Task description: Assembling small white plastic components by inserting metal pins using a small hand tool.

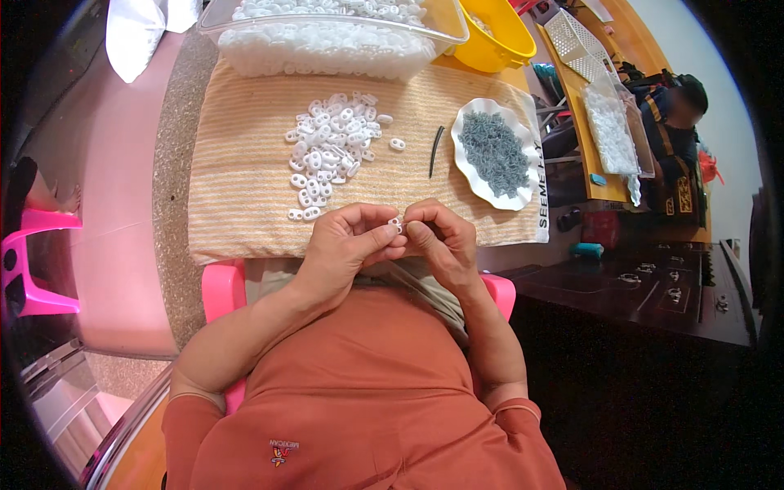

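Note:
Close to my body, above the near edge of the striped cloth [245, 171], my left hand [341, 245] pinches a small white plastic piece with two holes [396, 222]. My right hand [445, 241] meets it from the other side, thumb and forefinger pressed together beside the piece. Whatever those right fingertips grip is too small to make out. Beyond my left hand lies a loose pile of similar white pieces [331, 147]. A white plate with a wavy rim [467, 180] stands to the right, full of small grey-blue pieces [494, 151].
A thin black strip [436, 152] lies left of the plate. At the back stand a clear bin [327, 37] heaped with white pieces and a yellow basin [498, 53]. Another person [674, 122] sits at a table on the right. A pink stool [45, 261] is on the left.

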A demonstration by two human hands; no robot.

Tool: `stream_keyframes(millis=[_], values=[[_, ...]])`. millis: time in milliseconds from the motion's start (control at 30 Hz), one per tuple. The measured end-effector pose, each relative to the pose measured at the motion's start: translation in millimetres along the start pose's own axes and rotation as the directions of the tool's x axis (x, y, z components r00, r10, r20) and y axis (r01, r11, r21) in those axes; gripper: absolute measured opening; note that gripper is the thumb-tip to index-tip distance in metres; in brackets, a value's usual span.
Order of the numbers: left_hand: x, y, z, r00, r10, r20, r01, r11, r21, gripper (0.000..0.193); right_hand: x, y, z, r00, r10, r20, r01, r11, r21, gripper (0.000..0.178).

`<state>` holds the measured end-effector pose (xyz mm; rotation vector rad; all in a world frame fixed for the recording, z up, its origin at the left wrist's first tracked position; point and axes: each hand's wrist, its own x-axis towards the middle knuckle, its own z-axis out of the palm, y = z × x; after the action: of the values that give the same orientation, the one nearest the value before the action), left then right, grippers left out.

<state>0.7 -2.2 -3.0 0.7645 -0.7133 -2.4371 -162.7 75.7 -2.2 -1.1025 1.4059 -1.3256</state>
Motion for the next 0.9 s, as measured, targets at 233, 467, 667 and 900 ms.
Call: stream_keyframes(millis=[233,467,667,900], values=[[0.3,-0.7,-1.9,1.0,-0.015,-0.012,0.016,1.0,0.016,0.02,0.4,-0.7,0.3,1.0,0.005,0.006,-0.006,1.0,0.006,0.006],[-0.8,0.5,-0.6,1.0,-0.019,-0.007,0.019,1.0,0.02,0.02,0.8,1.2,-3.0,0.999,-0.036,0.041,0.037,0.999,-0.035,0.008],[-1.2,0.2,-0.2,1.0,-0.023,-0.012,0.023,0.999,0.037,0.019,1.5,-3.8,-1.5,0.999,-0.032,0.038,0.033,0.999,-0.04,0.005],[-1.5,-1.4,-0.4,1.0,-0.014,-0.006,0.014,0.998,0.054,0.019,-0.1,-3.0,-2.6,0.999,-0.007,0.043,0.008,1.0,-0.027,0.006]])
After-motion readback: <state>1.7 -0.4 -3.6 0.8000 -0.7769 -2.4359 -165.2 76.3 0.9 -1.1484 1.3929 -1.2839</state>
